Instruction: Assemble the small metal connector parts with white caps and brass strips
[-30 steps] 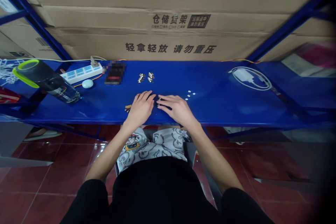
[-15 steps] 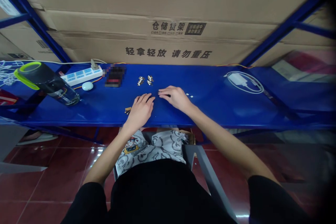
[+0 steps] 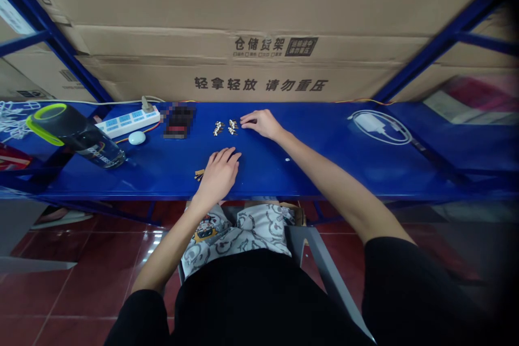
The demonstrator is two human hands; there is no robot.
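The two little heaps of tiny parts [image 3: 225,128] sit side by side on a blue metal shelf [image 3: 308,184]. They are too small to see well, but they look white and metal.

The right hand [image 3: 261,123] is just to the right of the heaps. It lies palm down and half open, with its fingers [image 3: 249,117] bent a little and reaching toward the heaps. It has hold of nothing that I can see. The left hand [image 3: 219,173] is closer to the person, in front of the heaps and not touching them. It is palm down too, with loose, curved fingers. Nothing shows in its fingers, but I cannot tell if something is under its palm.

Thin brown sticks [image 3: 198,174] lie just beside the left hand. A tiny white bit [image 3: 287,159] is to the right of the heaps.

Left of the heaps is a black thing [image 3: 178,121], blurred so that I cannot tell what it is. Farther left are a white power strip [image 3: 127,121] and a bottle with a green ring [image 3: 77,135], lying on its side. Far to the right is a white charger with a looped cord [image 3: 377,124]. Big cardboard boxes [image 3: 243,54] stand behind the heaps.
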